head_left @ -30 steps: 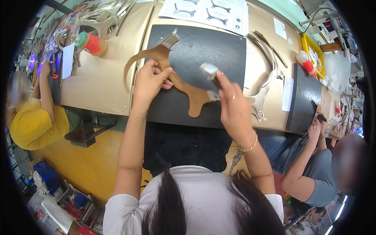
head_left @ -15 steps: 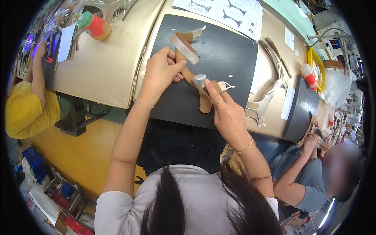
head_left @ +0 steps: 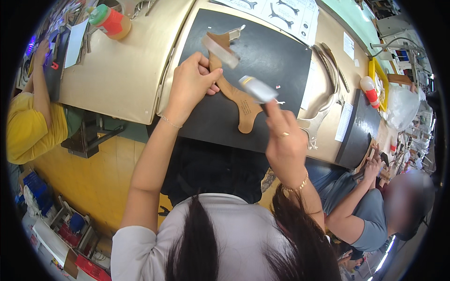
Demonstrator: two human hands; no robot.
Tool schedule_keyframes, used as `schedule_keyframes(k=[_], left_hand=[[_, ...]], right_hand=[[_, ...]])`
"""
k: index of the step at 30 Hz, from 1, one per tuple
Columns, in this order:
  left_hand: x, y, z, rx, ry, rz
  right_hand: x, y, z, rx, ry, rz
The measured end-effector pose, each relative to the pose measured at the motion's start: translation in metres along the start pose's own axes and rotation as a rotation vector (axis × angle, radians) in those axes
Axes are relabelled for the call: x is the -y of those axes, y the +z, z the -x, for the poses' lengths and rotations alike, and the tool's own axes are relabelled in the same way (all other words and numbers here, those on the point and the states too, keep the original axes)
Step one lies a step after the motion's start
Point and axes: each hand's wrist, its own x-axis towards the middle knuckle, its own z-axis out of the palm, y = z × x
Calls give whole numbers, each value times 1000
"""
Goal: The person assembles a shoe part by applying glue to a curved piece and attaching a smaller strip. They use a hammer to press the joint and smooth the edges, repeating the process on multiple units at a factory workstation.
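A tan leather shoe-upper piece [head_left: 233, 95], branched and curved, lies on a black work mat [head_left: 274, 58]. Its upper end carries a pale loop of strap [head_left: 220, 52] that curls up off the mat. My left hand [head_left: 191, 86] is closed on the piece's narrow middle, pinching it with thumb and fingers. With my right hand [head_left: 289, 149] I grip a hammer [head_left: 258, 89] by its handle. The silver hammer head is smeared by motion and stands over the lower right branch, hiding part of it.
A red-labelled bottle with a green top [head_left: 111, 22] stands on the left table. Silvery strap pieces [head_left: 326, 100] lie on the right, near a white-and-red bottle [head_left: 369, 92] and a yellow tray [head_left: 378, 77]. A drawing sheet [head_left: 293, 21] lies behind the mat. People work at both sides.
The hammer has lifted off the leather piece and swung up to the right with my right hand. More of the lower branch shows. My left hand keeps its hold.
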Motion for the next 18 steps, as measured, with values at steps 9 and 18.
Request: schedule_keyframes(k=[9,18], left_hand=[[2,1,-1,0,15,40],[3,2,-1,-3,-2,51]], right_hand=[[-8,6,2,-14,-59,42],[-7,9,-5,-23,-20,17]])
